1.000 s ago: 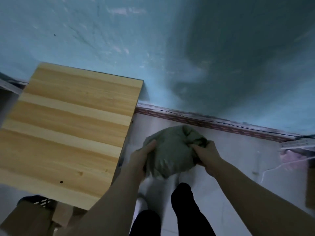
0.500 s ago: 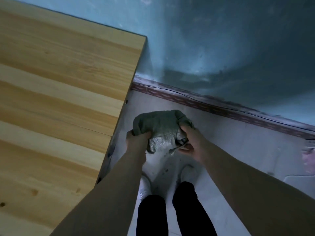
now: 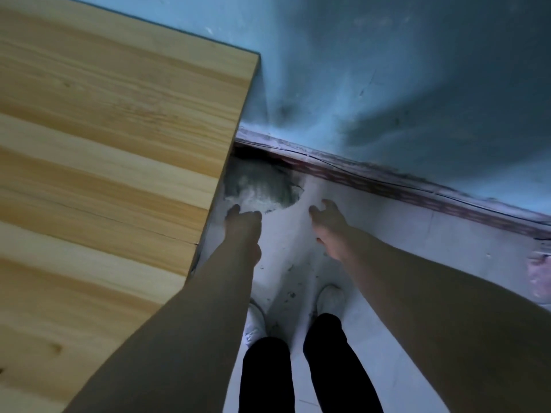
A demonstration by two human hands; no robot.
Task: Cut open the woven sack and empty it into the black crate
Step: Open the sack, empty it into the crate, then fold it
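1. Tabletop [image 3: 104, 144] of pale wood fills your view from 7 to 11 o'clock.
2. Your left hand [image 3: 243, 223] reaches forward beside the table edge, fingers loose, holding nothing; blur hides whether it touches the sack.
3. Your crumpled grey woven sack [image 3: 259, 186] lies on the white floor [image 3: 387, 234] at 12 o'clock, against the skirting [image 3: 387, 186].
4. Your right hand [image 3: 328, 220], at 1 o'clock, has its fingers spread, empty, apart from the sack.

The tabletop [image 3: 104, 174] runs off the left, top and bottom edges and hides the woven sack's [image 3: 262, 186] left side. The sack is smeared by blur. Whether the left hand [image 3: 243, 225], beside the tabletop's edge, touches it cannot be told. Far from the tabletop, an unidentifiable pink thing [image 3: 540, 275] is cut off.
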